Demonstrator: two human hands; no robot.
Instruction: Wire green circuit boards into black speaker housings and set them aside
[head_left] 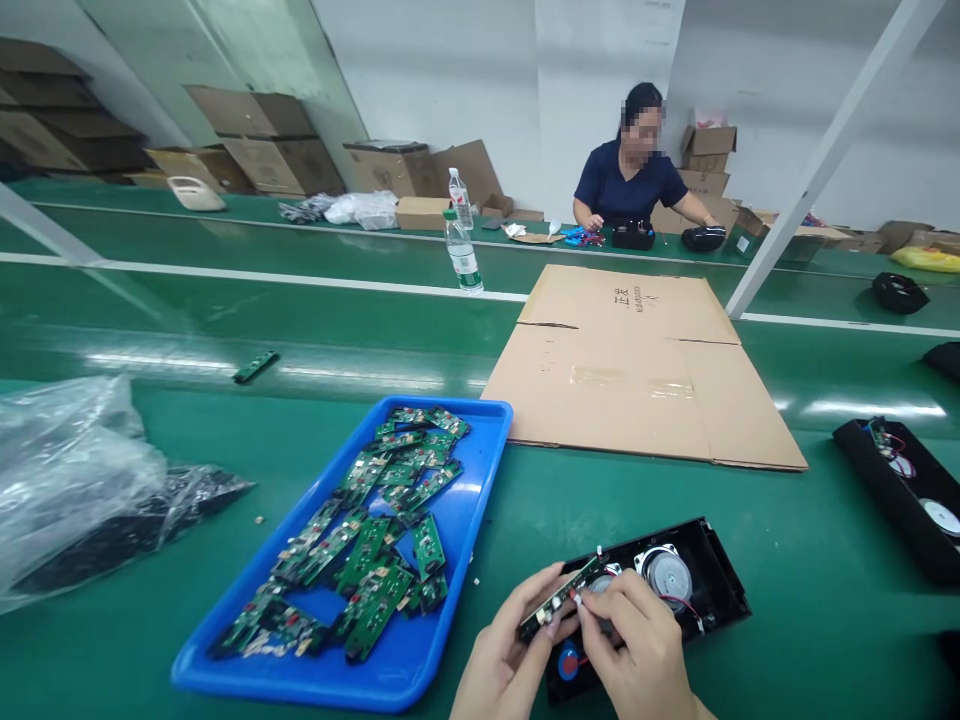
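Note:
My left hand (517, 640) holds a narrow green circuit board (559, 600), tilted up over the near left part of an open black speaker housing (720, 575). The fingertips of my right hand (637, 635) are pinched at the board's edge on a small white piece, perhaps a connector. Inside the housing sits a round silver speaker (667, 577) with red and black wires; a second speaker is partly covered by my fingers. A blue round part (568, 662) lies below the board, between my hands.
Left of my hands is a blue tray (457, 600) of circuit boards. Flattened cardboard (622, 380) lies ahead, a plastic bag (75, 480) far left, another black housing (911, 495) right. Bottles (463, 255) stand beyond. A person (634, 185) sits across the line.

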